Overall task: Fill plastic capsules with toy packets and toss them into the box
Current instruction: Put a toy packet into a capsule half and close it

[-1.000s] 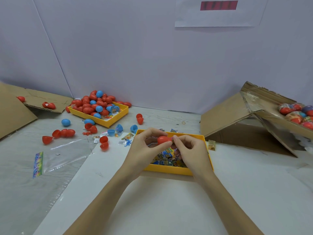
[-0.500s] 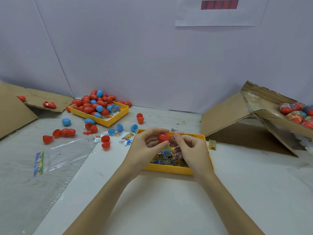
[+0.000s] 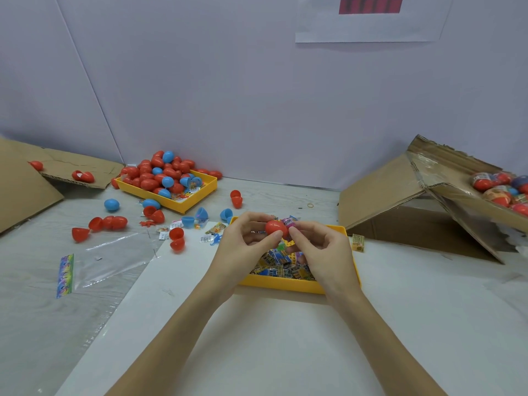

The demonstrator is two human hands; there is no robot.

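Holding a red capsule [image 3: 276, 227] between thumb and fingertips of the left hand [image 3: 248, 242], above the near yellow tray [image 3: 285, 284] of toy packets [image 3: 281, 265]. Pressing in from the right, the right hand [image 3: 320, 252] now pinches a pink packet [image 3: 288, 223] against the capsule's right edge, closer than a second ago, when only fingertips showed there. Probably stuffing, then; whether the shell is open or shut stays unclear. Still ahead: closing it and tossing it into the cardboard box [image 3: 428, 201], well off to the right, already holding about eight filled capsules. Counted otherwise: two yellow trays, the far tray [image 3: 183, 202] up left heaped with capsules, about four blue among many red.
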